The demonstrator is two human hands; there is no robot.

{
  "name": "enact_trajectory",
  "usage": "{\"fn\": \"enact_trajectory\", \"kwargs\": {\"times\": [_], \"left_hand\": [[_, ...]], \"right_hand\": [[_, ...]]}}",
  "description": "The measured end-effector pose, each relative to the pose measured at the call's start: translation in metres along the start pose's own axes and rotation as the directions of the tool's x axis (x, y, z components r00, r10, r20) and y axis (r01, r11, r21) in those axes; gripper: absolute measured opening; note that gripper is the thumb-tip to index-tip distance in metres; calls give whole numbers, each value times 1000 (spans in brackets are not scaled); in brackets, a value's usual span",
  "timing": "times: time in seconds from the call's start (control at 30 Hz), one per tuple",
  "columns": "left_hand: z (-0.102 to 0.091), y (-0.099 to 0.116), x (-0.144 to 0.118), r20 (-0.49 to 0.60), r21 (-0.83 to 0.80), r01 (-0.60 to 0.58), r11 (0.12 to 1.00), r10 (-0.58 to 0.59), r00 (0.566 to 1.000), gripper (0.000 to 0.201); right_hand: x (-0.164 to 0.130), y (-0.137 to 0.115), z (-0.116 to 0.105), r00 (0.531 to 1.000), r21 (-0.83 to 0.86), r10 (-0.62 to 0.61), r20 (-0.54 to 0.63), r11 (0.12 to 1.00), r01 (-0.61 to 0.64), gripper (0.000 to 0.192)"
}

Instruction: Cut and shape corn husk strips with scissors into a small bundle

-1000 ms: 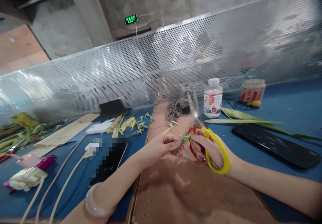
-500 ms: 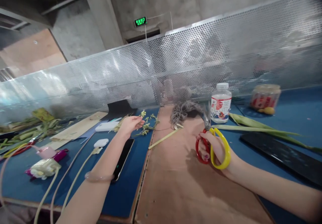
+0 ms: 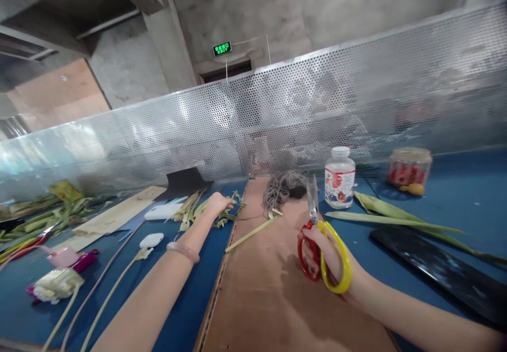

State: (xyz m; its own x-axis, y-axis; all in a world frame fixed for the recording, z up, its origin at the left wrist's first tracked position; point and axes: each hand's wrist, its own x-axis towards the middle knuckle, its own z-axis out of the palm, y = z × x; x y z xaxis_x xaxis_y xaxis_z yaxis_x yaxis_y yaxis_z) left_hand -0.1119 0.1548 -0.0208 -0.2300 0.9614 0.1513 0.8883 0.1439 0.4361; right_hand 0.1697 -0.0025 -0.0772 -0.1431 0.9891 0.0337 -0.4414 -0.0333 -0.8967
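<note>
— What's in your hands?

— My right hand (image 3: 330, 259) is wrapped through the loops of the scissors (image 3: 320, 246), one red, one yellow. Fingers curled tight in the handles, blades pressed together and pointing up and away from me, over the brown board (image 3: 277, 299).

— And the left?

— My left hand (image 3: 217, 203) is stretched out to the far edge of the blue table (image 3: 190, 299), resting on the pile of green cuttings (image 3: 232, 209). Whether the fingers pinch anything there I cannot tell; they're curled down into the stems and hidden.

— What lies around?

— A pale stalk (image 3: 251, 233) lies slantwise across the board's left edge, between my two hands. Behind the scissors sits a grey twine bundle (image 3: 283, 187), and just right of it a bottle (image 3: 339, 178) with a white cap. Further right a jar (image 3: 410, 168), long green leaves (image 3: 396, 219), and a black phone (image 3: 439, 270) beside my right forearm. Left of my arm: a white case (image 3: 151, 240), a white oblong box (image 3: 162, 212), and long thin stems (image 3: 103, 294) running toward me. A perforated metal screen (image 3: 277, 114) walls off the back
</note>
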Motion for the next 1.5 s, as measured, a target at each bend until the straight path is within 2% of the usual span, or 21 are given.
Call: {"fn": "enact_trajectory", "kwargs": {"times": [0.13,0.23,0.33,0.47,0.67,0.9,1.27,1.5], "left_hand": [[-10,6,-9,-28,215,-122,969,130,991,35],[-26,10,-20,75,328,-231,916,219,973,26],[-39,12,-33,151,435,-281,855,239,959,20],[-46,11,-45,201,540,-250,804,166,966,27],[-40,14,-49,210,591,-209,779,101,972,25],[-34,12,-49,153,610,-144,779,62,986,16],[-22,6,-44,71,576,-76,814,43,997,34],[-36,18,-49,14,551,-52,833,53,998,18]], "right_hand": [[6,2,-6,1000,20,21,-3,1000,-21,29],[6,3,-7,1000,25,24,-16,999,-23,28],[5,3,-7,999,13,39,-3,999,-39,27],[5,2,-8,998,10,55,-20,998,-55,27],[4,0,-7,998,17,66,-8,998,-66,26],[0,-2,-5,997,28,82,-7,996,-82,26],[2,-2,-5,995,36,97,0,995,-97,24],[-1,-4,-4,995,46,101,8,994,-102,23]]}}
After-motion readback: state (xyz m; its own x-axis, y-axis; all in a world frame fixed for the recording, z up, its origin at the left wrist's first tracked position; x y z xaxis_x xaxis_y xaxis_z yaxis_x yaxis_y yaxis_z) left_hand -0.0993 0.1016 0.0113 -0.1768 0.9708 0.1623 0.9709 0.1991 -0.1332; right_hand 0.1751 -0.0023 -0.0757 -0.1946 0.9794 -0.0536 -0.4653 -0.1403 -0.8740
